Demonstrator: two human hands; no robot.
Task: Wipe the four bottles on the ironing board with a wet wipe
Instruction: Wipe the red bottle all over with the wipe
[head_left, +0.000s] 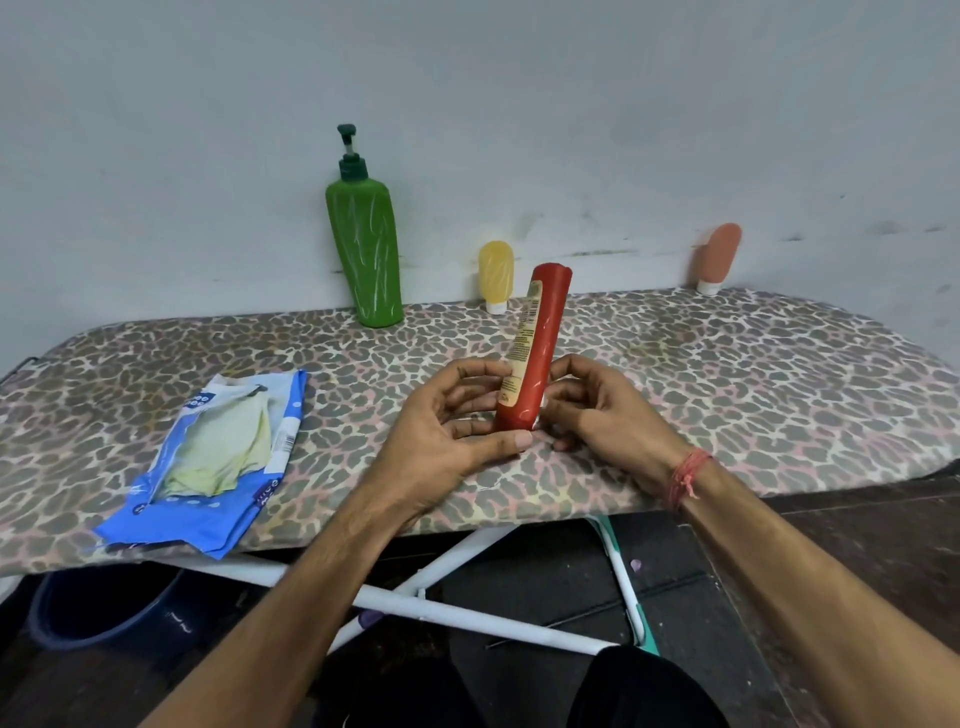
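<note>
Red tube (535, 353) gripped low by left hand (457, 421) and right hand (597, 410).
Green pump bottle (366, 249), yellow tube (496, 275), peach tube (718, 257) behind; crinkled wipe packet (218, 462) left.

Left hand (457, 415) and right hand (597, 410) hold the red tube (535, 353) upright on the ironing board (727, 374).

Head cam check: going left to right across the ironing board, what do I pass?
Wet wipe pack → green pump bottle → yellow bottle → red tube, held in both hands → peach bottle.
</note>
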